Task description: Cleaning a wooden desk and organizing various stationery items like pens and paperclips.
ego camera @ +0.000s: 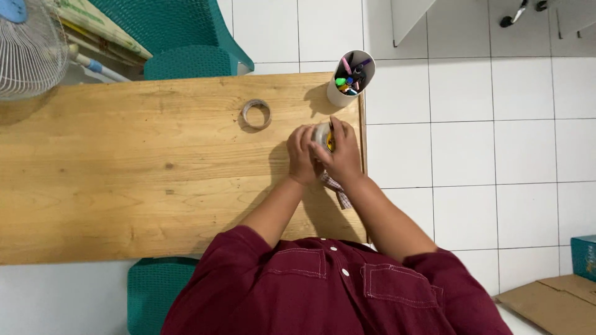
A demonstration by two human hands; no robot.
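Both my hands meet over the right end of a wooden table (124, 186). My left hand (302, 154) and my right hand (341, 154) together grip a small whitish round object with a yellow inside (323, 134), probably a roll of tape; most of it is hidden by my fingers. A checked cloth (336, 188) lies under my right wrist. A separate roll of tape (256, 114) lies flat on the table, to the left of my hands and apart from them.
A white cup of coloured pens (350, 79) stands at the table's far right corner. A teal chair (186, 43) is beyond the table, another (152, 294) at my side. A fan (28, 49) is at far left. White tiled floor, cardboard (552, 304) at right.
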